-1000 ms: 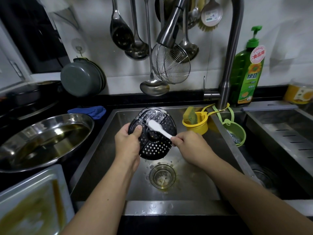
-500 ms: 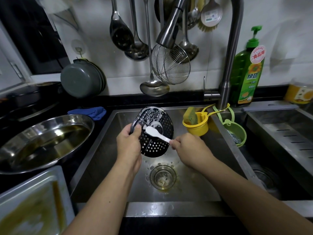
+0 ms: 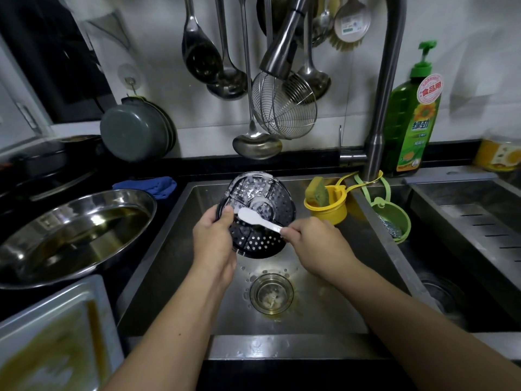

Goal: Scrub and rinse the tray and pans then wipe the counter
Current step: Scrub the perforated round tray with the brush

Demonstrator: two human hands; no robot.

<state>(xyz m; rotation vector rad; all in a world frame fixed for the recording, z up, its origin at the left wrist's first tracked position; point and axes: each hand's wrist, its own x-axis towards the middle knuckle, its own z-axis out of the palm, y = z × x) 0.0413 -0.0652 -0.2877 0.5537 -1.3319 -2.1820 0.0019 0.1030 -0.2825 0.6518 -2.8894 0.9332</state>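
Note:
A round black perforated tray (image 3: 262,238), foamy on its upper half, is held tilted over the steel sink (image 3: 324,314). My left hand (image 3: 215,241) grips its left rim, thumb on the face. My right hand (image 3: 313,244) pinches the handle of a small white brush (image 3: 255,217), whose head lies on the tray's middle near my left thumb. On the counter to the left stand a round steel pan (image 3: 70,235) with oily liquid and a greasy rectangular steel tray (image 3: 48,334).
The tap spout (image 3: 282,49) hangs above the sink, with ladles and a wire skimmer (image 3: 284,108) behind it. A yellow sponge cup (image 3: 327,207) and green scourer holder (image 3: 392,221) hang by the tap. A detergent bottle (image 3: 414,114) stands right; a blue cloth (image 3: 152,186) lies left.
The brush head has slid left and up across the tray towards my left thumb. The tray has turned slightly in my left hand.

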